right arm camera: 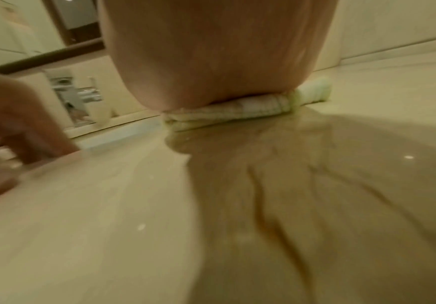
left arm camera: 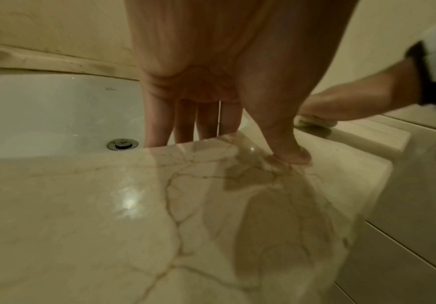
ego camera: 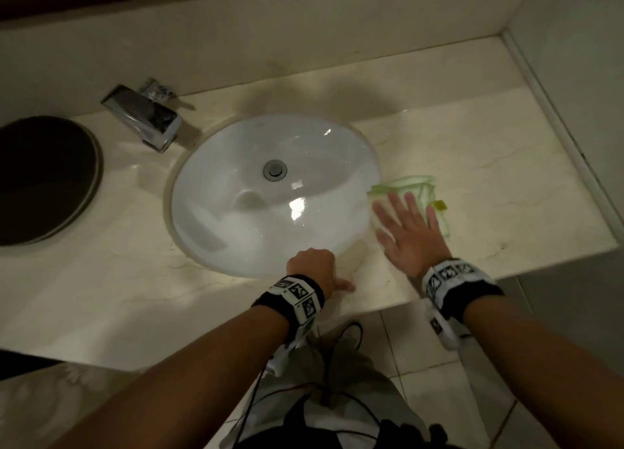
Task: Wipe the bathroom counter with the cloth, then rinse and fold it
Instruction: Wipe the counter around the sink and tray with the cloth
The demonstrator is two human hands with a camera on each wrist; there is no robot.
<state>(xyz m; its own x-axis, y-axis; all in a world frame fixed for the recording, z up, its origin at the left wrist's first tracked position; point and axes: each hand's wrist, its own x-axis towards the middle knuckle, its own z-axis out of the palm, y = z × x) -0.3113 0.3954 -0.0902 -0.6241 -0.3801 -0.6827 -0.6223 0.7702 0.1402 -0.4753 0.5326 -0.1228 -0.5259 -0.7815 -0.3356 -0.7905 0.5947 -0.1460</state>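
Note:
A folded green-and-white cloth (ego camera: pixel 415 185) lies on the beige marble counter (ego camera: pixel 489 165), just right of the white oval sink (ego camera: pixel 202 212). My right hand (ego camera: pixel 405 225) lies flat on the cloth with fingers spread and straight. In the right wrist view the palm (right arm camera: pixel 211 61) presses down on the cloth (right arm camera: pixel 237 115), which shows as stacked layers. My left hand (ego camera: pixel 312 263) is at the sink's front rim. Its fingers (left arm camera: pixel 185 123) reach down over the rim into the basin and the thumb (left arm camera: pixel 292 152) presses on the counter. The fingertips are hidden below the rim.
A chrome faucet (ego camera: pixel 145 117) stands behind the sink at the left. A dark round object (ego camera: pixel 44 178) sits at the counter's far left. A wall (ego camera: pixel 574 43) closes the counter on the right, a backsplash at the rear. The drain (ego camera: pixel 275 169) is in the basin's middle.

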